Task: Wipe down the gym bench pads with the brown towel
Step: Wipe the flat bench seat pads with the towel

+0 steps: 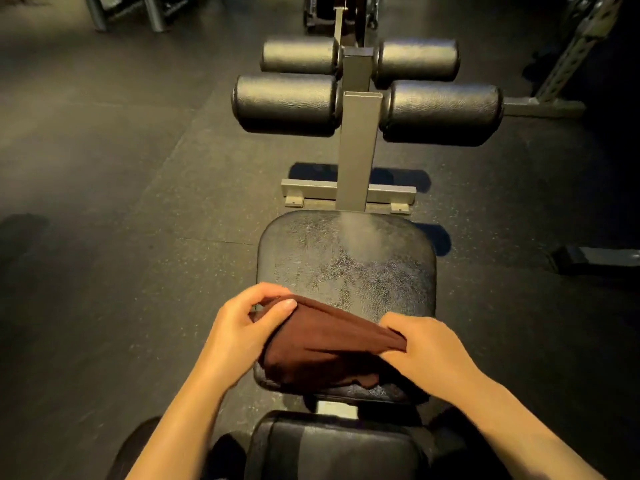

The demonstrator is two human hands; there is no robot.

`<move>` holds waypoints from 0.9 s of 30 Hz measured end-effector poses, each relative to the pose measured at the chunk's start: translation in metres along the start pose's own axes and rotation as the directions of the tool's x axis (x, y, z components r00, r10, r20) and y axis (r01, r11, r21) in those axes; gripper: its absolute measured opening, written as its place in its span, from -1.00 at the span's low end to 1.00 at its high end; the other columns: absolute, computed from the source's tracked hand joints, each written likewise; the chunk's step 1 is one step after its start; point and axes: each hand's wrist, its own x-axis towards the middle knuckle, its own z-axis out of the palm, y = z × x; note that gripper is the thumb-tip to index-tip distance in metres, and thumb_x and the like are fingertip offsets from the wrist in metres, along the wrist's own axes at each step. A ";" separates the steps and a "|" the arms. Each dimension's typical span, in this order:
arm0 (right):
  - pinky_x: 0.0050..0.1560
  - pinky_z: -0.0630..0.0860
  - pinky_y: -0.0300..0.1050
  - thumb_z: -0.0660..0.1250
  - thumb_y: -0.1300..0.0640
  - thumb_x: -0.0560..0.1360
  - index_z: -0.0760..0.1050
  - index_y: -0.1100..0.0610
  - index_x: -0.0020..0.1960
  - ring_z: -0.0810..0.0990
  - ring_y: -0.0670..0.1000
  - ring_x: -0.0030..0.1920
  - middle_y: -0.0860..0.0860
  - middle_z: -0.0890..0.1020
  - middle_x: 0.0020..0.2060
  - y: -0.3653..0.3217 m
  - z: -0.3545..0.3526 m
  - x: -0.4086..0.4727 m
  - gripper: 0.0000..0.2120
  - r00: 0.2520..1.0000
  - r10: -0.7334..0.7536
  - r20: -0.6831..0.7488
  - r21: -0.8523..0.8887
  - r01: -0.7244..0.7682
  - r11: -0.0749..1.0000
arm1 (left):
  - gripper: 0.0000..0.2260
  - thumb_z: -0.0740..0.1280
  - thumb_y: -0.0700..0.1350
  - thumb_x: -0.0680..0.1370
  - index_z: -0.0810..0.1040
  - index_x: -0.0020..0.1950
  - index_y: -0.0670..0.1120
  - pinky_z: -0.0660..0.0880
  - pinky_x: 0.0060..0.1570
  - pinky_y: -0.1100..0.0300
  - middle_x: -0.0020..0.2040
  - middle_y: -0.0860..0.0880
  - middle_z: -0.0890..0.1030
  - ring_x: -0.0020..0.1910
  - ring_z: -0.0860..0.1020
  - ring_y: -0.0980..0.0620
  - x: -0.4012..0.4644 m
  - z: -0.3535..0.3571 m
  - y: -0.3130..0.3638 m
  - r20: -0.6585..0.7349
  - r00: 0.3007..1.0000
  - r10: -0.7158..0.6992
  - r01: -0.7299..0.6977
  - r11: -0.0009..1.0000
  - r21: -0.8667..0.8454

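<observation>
1. Brown towel point(322, 344) bunched into a thick band across the near end of the seat pad point(346, 265), long axis running left to right, tilted a little so the left end sits farther from the camera than the right.
2. Left hand point(242, 327) at the towel's left end, thumb on top and fingers curled under the fold, gripping the cloth.
3. Right hand point(426, 348) at the right end, fingers closed round the narrowed, gathered tip, pinching it tight.
4. Lower edge of the towel draped loosely onto the pad's near rim.
5. Seat pad black and textured, a pale hazy patch near its far edge, long axis pointing away from the camera toward the grey upright post point(358, 150).
6. Four black roller pads point(285, 103) mounted in pairs on either side of the post, axes crosswise.
7. Second black pad point(332, 448) just below the seat, between the forearms.
8. Dark speckled rubber floor point(121, 202) all round.
</observation>
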 end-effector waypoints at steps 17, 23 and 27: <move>-0.11 0.42 -0.49 0.41 0.44 0.39 0.55 -0.01 -0.07 0.57 -0.33 -0.21 -0.14 0.65 -0.18 0.009 0.060 -0.007 -0.65 0.977 0.082 -0.195 0.674 0.073 0.735 | -0.72 0.61 -0.11 0.36 0.66 -0.02 0.15 0.44 -0.13 0.24 -0.14 0.11 0.60 -0.29 0.44 0.12 -0.053 0.048 -0.085 -0.005 1.000 -0.004 0.002 0.952 -0.307; -0.27 0.46 -0.29 0.34 0.37 0.45 0.58 0.12 -0.08 0.55 -0.11 -0.29 -0.02 0.64 -0.28 -0.028 0.060 -0.007 -0.82 0.971 0.179 -0.155 0.766 0.004 0.643 | -0.40 0.66 0.10 0.24 0.53 0.21 0.18 0.51 0.02 0.31 0.28 0.17 0.30 -0.05 0.52 0.20 -0.078 0.054 -0.083 0.112 0.991 0.077 -0.054 0.980 -0.193; -0.16 0.48 -0.10 0.36 0.26 0.43 0.56 0.02 -0.18 0.57 -0.06 -0.25 -0.08 0.64 -0.31 -0.054 0.050 -0.008 -0.86 0.956 0.154 -0.250 0.643 0.045 0.765 | -0.25 0.56 0.18 0.27 0.27 0.37 0.39 0.43 0.16 0.33 0.33 0.38 0.23 0.27 0.37 0.36 -0.080 0.066 -0.083 0.221 0.975 0.033 -0.016 0.997 -0.076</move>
